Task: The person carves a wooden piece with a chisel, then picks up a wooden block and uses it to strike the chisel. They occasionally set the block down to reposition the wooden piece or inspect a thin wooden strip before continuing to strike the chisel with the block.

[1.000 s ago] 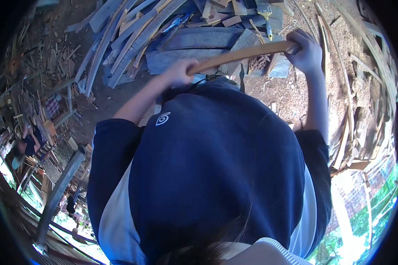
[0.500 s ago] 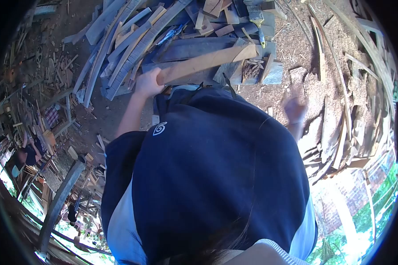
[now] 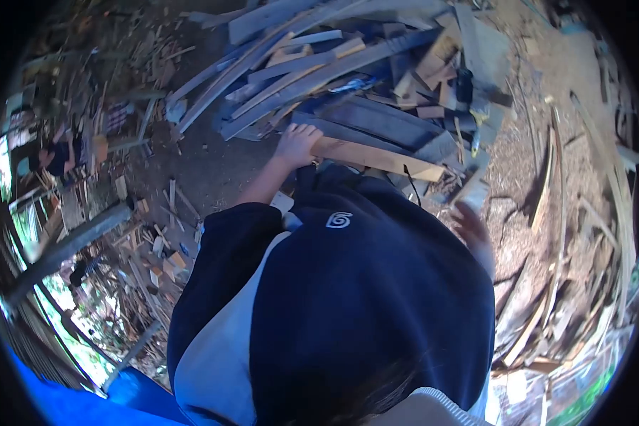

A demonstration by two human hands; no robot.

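My left hand (image 3: 298, 147) is closed around the left end of a light-brown wooden board (image 3: 376, 157). The board lies crosswise in front of my body, its right end tilted slightly lower in view. Past that right end, my right hand (image 3: 470, 224) is beside my torso, somewhat blurred, with fingers apart and nothing in them. A stack of dark planks (image 3: 376, 122) lies just beyond the board. Near the right end, a brush with a yellow-tipped handle (image 3: 478, 131) rests among the wood.
Long curved wood strips (image 3: 291, 85) are heaped ahead on the left. Small offcuts (image 3: 433, 85) and a dark object (image 3: 464, 85) lie ahead. Wood shavings (image 3: 508, 206) and long slats (image 3: 547, 170) cover the right side. Far left, another person (image 3: 58, 153) is among scrap wood; a post (image 3: 71, 241) stands nearby.
My view has turned, so the pile appears further right. The board's right end has swung down toward my body, and my right hand has come nearer to it. My left hand keeps its grip.
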